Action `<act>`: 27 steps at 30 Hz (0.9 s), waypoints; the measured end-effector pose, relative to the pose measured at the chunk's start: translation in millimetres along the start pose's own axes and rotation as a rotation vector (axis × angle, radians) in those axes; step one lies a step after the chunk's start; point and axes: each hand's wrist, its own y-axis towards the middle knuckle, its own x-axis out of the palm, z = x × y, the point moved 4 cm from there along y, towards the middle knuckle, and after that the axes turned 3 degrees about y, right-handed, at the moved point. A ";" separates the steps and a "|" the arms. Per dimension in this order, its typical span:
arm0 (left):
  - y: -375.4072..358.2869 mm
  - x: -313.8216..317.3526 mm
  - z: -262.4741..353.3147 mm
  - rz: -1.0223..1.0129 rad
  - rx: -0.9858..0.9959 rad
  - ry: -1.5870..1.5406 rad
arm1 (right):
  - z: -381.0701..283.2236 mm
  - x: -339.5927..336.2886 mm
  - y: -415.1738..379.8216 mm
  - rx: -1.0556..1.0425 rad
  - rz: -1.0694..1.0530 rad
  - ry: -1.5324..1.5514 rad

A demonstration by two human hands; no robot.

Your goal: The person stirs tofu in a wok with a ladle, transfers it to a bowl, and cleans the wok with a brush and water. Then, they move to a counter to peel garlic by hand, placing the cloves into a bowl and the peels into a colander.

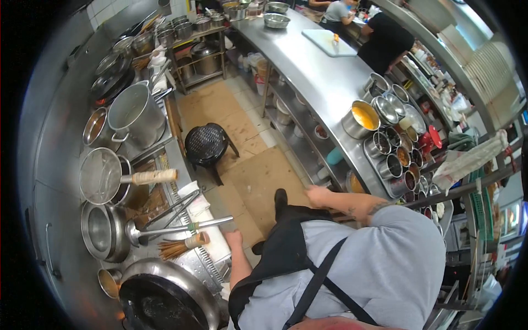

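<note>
My left hand (234, 240) hangs low beside the stove edge, close to a folded white cloth (213, 230); its fingers are too small and hidden to read. My right hand (317, 196) hangs over the floor near the steel counter's shelves, its fingers loosely curled, with nothing visible in them. Left of my left hand, a ladle (176, 227) and a bamboo brush (184, 246) lie on the stove top. A dark wok (162, 297) sits at the lower left. A mesh strainer (99, 176) with a wrapped handle rests over a pot.
A black plastic stool (206, 144) stands in the aisle on cardboard (264, 181). The long steel counter (313, 71) bears a pot of orange liquid (360, 119), several sauce containers and a white cutting board (330, 43). A tall pot (136, 115) stands on the stove. People are beyond the counter.
</note>
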 end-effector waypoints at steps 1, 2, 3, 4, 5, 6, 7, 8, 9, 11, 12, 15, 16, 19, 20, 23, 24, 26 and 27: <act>5.8 -1.8 -0.1 -0.067 -0.011 -0.026 | 36.8 23.0 -4.6 0.061 -0.087 -0.074; 20.9 20.8 -34.0 -0.030 -0.013 0.101 | 70.8 45.5 -16.6 0.088 -0.102 -0.058; 36.1 44.1 -69.3 0.007 -0.020 0.231 | 95.4 61.5 -29.3 0.114 -0.118 -0.045; 49.9 64.5 -100.0 0.043 -0.031 0.358 | 103.7 58.8 -50.1 0.130 -0.117 -0.009; 45.1 60.9 -85.7 -0.227 -0.137 0.306 | 150.1 109.6 -26.0 0.223 -0.304 -0.116; 38.4 58.6 -75.2 -0.496 -0.240 0.249 | 151.7 106.5 -40.1 0.247 -0.437 -0.144; 33.5 59.4 -63.9 -0.423 -0.240 0.231 | 175.9 140.3 -27.4 0.108 -0.535 -0.306; 24.6 62.8 -70.0 -0.351 -0.242 0.218 | 184.6 148.2 -28.6 -0.068 -0.455 -0.319; 20.9 67.1 -72.6 -0.280 -0.245 0.210 | 169.8 115.8 -37.9 0.053 -0.531 -0.227; 10.1 52.5 -50.8 -0.064 -0.345 0.303 | 142.1 65.5 -38.8 0.035 -0.510 -0.156; 1.2 44.6 -34.5 0.040 -0.398 0.349 | 152.3 67.4 -19.5 -0.105 -0.415 -0.180; 18.9 47.3 -42.7 0.298 -0.327 0.381 | 159.0 26.3 16.4 0.034 -0.081 0.251; 33.1 58.9 -57.4 0.134 -0.406 0.335 | 154.2 8.2 28.6 0.073 -0.063 0.297; 71.2 79.5 -95.0 -0.126 -0.510 0.223 | 145.3 -46.5 65.0 -0.003 -0.006 0.286; 75.3 84.1 -94.7 -0.069 -0.466 0.212 | 145.4 -61.0 74.8 -0.033 0.031 0.303; 83.1 99.8 -84.0 -0.228 -0.464 0.352 | 157.7 -83.4 87.9 -0.138 0.146 0.307; 86.9 98.8 -76.7 -0.335 -0.483 0.426 | 163.5 -84.1 87.3 -0.123 0.129 0.296; 61.9 85.9 -25.0 -0.088 -0.679 0.320 | 175.8 -84.3 84.4 -0.095 0.104 0.280; 63.4 91.6 -32.3 -0.016 -0.686 0.337 | 182.1 -84.9 81.0 -0.094 0.079 0.229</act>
